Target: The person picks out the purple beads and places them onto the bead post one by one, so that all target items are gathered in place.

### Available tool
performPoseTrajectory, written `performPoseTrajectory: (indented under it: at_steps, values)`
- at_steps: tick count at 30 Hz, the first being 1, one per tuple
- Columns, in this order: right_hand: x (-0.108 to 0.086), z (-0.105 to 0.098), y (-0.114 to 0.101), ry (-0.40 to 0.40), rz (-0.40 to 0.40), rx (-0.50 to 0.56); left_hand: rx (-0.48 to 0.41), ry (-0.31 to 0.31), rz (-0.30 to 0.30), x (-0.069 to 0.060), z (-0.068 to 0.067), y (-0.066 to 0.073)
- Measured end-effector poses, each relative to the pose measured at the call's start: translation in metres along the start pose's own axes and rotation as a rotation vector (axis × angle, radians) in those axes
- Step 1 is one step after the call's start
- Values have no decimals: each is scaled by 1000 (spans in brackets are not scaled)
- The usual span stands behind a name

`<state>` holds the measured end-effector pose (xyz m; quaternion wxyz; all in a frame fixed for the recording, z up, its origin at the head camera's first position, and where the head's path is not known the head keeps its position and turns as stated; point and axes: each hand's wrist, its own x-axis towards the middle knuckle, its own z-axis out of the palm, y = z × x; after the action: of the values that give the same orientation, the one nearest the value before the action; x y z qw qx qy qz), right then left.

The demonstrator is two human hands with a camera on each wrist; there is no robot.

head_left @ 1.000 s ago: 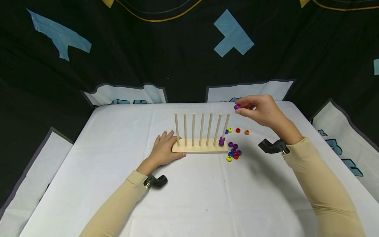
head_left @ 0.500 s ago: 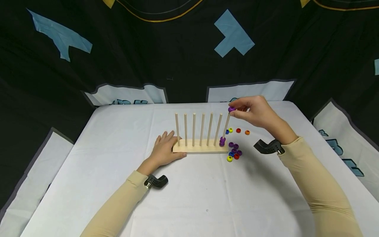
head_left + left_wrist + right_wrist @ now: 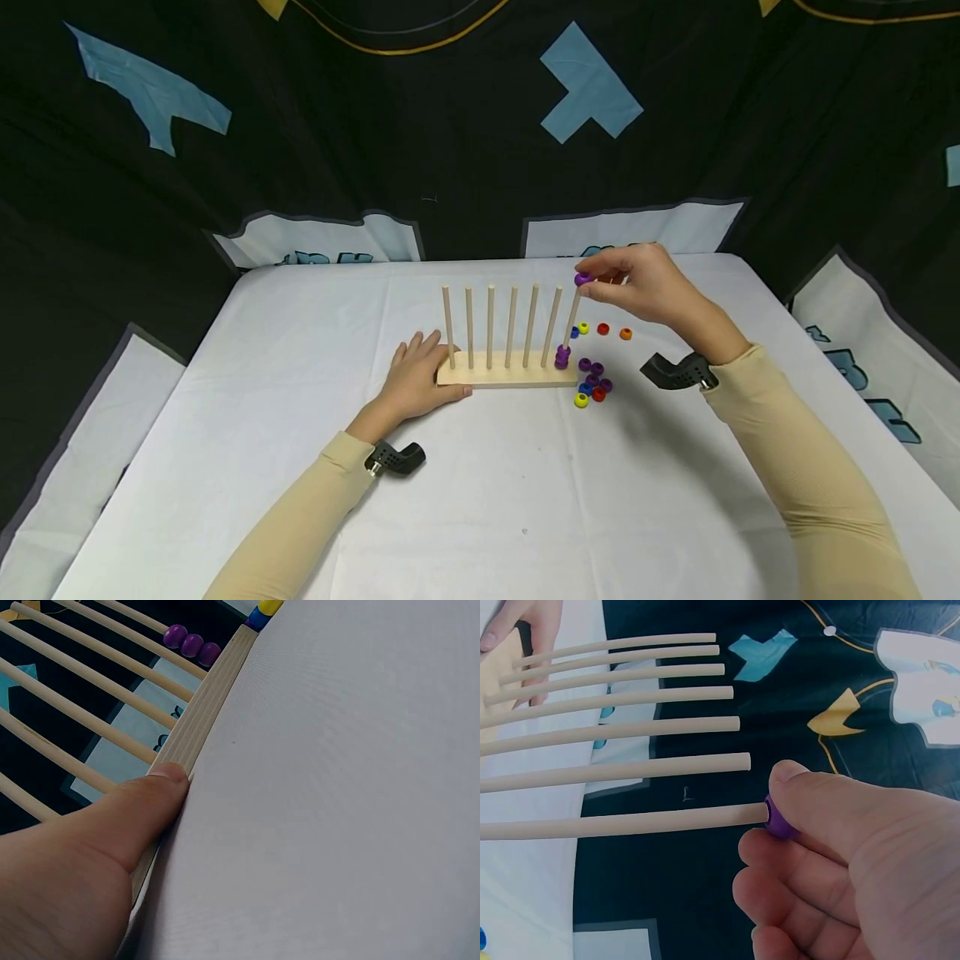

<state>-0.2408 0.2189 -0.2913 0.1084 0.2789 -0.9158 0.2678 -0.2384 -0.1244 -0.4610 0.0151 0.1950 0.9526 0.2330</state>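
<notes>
A pale wooden base [image 3: 506,379] bears a row of several upright pegs. Three purple beads [image 3: 192,645] are stacked low on the rightmost peg [image 3: 572,317]. The right hand [image 3: 645,283] pinches another purple bead [image 3: 781,819] between thumb and fingers, at the tip of that same peg; in the right wrist view the peg's end meets the bead's hole. The left hand [image 3: 412,379] grips the base's left end, its thumb along the front edge and its fingers spread behind.
Right of the base lie several loose beads: purple ones [image 3: 597,368], a red one [image 3: 598,395], a yellow one [image 3: 581,401] and a blue one. Farther back are a red bead [image 3: 603,329], an orange bead [image 3: 626,333], a yellow and a blue. A white cloth [image 3: 465,483] covers the table.
The right hand has moved left and slightly down with its purple bead, from beside the rightmost peg onto its tip. The left hand and the base have stayed put.
</notes>
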Motion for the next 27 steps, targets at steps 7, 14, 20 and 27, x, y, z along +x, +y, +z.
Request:
performPoseTrajectory:
  at_steps: [7, 14, 20, 27]
  values:
    - [2, 1, 1, -8, -12, -11, 5, 0, 2, 0, 0, 0]
    - [1, 2, 2, -21, 0, -10, -3, 0, 5, 0, 0, 0]
    - [0, 3, 4, -15, -13, -3, 8, 2, 3, -1, -1, 1]
    - [-1, 2, 4, -17, -4, -4, 3, -1, -3, 1, 0, 0]
